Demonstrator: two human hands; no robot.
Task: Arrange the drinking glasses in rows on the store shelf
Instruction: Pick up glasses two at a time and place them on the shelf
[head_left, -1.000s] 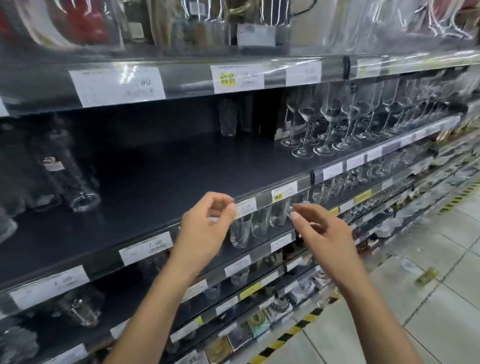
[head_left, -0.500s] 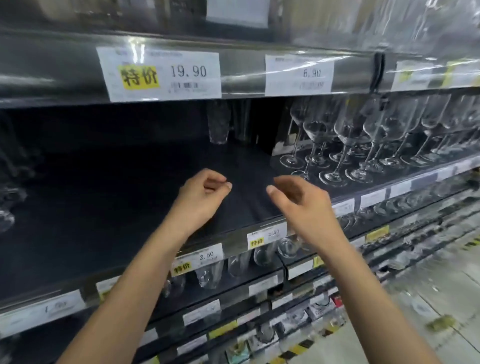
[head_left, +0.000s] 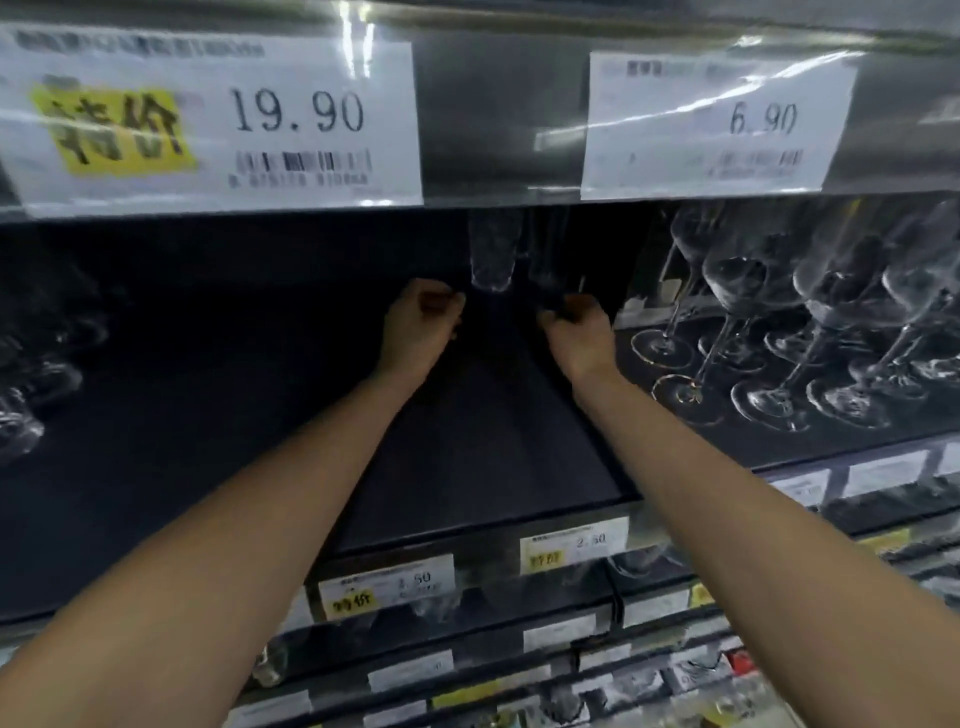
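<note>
Deep inside the dark shelf, both hands are seen stretched toward the back wall, with the forearms laid over the shelf's front edge. The left hand is held with its fingers curled inward. Nothing is seen between them, and the fingertips are placed just beside the foot of a tall clear drinking glass, slightly to its left and not visibly touching it. The right hand is likewise curled, with its fingers set at the lower part of a darker tall glass. Whether that glass is gripped cannot be told, as the spot is dim and blurred. The two tall glasses are stood upright, near each other, at the very back of the shelf, and their tops are hidden by the shelf edge above. To the right on the same shelf, stemmed wine glasses are ranged in rows, near the right hand. At the far left, a few blurred glasses are made out. On the upper edge, a 19.90 price tag with a yellow patch and a 6.90 price tag are fixed. Smaller tags are fixed to the shelf's front edge.
</note>
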